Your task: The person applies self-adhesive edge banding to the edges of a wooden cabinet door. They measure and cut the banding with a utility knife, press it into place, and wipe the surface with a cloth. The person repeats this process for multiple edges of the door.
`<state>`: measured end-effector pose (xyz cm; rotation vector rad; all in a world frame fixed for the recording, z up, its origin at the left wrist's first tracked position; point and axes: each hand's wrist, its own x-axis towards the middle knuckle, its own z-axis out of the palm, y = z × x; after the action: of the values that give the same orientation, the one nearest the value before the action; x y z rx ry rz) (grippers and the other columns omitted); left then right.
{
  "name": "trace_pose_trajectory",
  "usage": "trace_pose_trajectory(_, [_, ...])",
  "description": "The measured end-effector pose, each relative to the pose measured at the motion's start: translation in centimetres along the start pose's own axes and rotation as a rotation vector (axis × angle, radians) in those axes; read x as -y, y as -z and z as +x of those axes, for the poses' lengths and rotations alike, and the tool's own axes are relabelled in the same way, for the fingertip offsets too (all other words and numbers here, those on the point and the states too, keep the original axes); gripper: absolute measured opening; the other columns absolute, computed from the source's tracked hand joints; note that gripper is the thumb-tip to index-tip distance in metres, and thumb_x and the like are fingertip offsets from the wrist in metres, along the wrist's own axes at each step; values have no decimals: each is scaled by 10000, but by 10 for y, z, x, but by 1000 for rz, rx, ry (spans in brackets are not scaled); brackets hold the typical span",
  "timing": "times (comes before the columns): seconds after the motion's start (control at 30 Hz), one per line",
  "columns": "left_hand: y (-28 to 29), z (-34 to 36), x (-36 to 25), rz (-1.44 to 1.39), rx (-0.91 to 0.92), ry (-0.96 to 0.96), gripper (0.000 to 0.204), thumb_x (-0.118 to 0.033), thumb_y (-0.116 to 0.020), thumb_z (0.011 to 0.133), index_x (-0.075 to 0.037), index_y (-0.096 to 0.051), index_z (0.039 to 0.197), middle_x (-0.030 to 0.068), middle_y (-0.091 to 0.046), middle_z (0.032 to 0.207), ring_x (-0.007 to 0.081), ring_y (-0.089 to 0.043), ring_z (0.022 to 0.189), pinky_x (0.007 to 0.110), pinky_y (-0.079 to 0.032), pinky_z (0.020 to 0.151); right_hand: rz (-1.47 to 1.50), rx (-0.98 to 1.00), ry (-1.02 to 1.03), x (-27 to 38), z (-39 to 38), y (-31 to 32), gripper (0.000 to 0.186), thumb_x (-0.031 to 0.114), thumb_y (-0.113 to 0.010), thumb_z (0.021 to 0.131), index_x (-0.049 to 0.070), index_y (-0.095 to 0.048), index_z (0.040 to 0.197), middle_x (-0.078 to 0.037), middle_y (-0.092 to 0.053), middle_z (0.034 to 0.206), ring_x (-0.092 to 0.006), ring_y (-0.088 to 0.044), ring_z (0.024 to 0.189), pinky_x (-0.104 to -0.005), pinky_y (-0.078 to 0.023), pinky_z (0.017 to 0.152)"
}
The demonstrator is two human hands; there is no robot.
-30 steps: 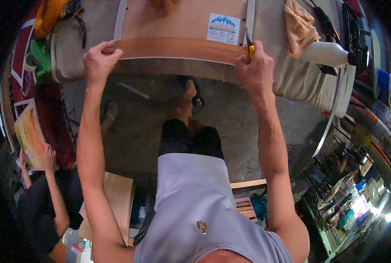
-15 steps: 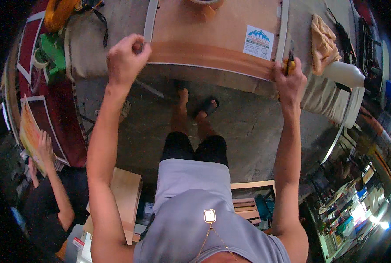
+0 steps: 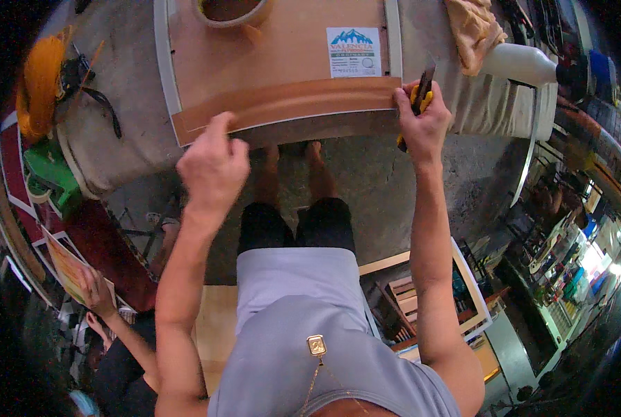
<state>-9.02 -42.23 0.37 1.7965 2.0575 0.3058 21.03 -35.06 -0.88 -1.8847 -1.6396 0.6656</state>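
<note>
A brown panel [image 3: 289, 52] in a white frame [image 3: 166, 59] lies on the covered table before me. A brown tape strip [image 3: 317, 94] runs along its near edge. At the left part of that strip is my left hand [image 3: 215, 167], its fingers curled and slightly blurred; whatever they may hold is hidden. My right hand [image 3: 424, 128], by the frame's near right corner, grips a yellow and black utility knife [image 3: 423, 94] with the blade pointing away from me. A white printed label [image 3: 353, 52] is on the panel.
A bowl [image 3: 216, 21] stands on the panel. To the right are a tan cloth [image 3: 472, 35] and a white bottle [image 3: 519, 64]. At left lie an orange bundle [image 3: 39, 94] and a green tape dispenser [image 3: 50, 174]. Another person's hand [image 3: 96, 292] holds a picture at lower left.
My left hand has left the frame's near left corner and come nearer me, onto the tape's edge. The right hand still holds the knife. The view has shifted, showing more of the bowl.
</note>
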Motion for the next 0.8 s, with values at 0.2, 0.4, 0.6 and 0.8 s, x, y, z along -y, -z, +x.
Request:
trace_pose_trajectory(0.2, [-47,18,-126,-203,153,-113,415,-147,-630,735,-71,-555,1136,196,-637,680,367,-653,635,472,-523,581,104,-3,-4,-6,-2,3,205,151,-723,829,35,-575,910,-108,-624,699,-193,-617,614,-322,-487,599])
trace_pose_trajectory(0.4, [-62,41,-155,-420,143,-282,348,-164,-650,744,-59,-617,1074,183,-659,809,343,-662,779,459,-527,682,177,86,-201,0,2,13,242,178,-664,865,11,-566,1010,-187,-657,786,-324,-663,705,-400,-513,651])
trace_pose_trajectory(0.6, [-26,66,-133,-160,-22,-359,257,-194,-687,788,-97,-669,1025,74,-617,968,289,-576,963,414,-471,810,20,301,-131,33,-24,24,276,127,-522,931,-11,-488,1168,-279,-645,896,-446,-641,801,-505,-504,681])
trace_pose_trajectory(0.8, [-40,85,-124,-199,92,-410,169,-204,-690,793,-97,-671,921,71,-609,939,290,-558,942,406,-423,821,-63,410,-173,44,-20,17,272,104,-491,939,-18,-447,1178,-290,-639,927,-472,-628,812,-538,-506,695])
